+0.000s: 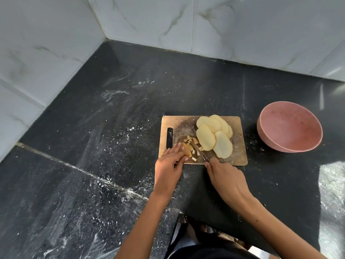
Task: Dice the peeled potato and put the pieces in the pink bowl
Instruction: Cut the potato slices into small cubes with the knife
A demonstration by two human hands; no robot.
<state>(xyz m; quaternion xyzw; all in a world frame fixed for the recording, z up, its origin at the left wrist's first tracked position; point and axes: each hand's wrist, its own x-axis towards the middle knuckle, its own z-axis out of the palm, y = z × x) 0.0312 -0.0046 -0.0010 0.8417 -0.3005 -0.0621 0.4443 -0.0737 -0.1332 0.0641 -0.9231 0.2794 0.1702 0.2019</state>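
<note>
The left hand (170, 161) lies at the near left edge of the wooden cutting board (239, 157), its fingers curled onto a strip of potato (187, 150) and pinning it to the board. Just right of it, the right hand (226, 179) grips a knife (199, 151) whose blade angles away from the knuckles across the strip. Small diced pieces (194, 158) lie scattered around the blade, between the two hands. Beyond the right hand, overlapping potato slices (214, 135) fan across the board. The pink bowl (289, 127) stands on the dark table (112, 128), further right of the right hand, holding nothing that shows.
</note>
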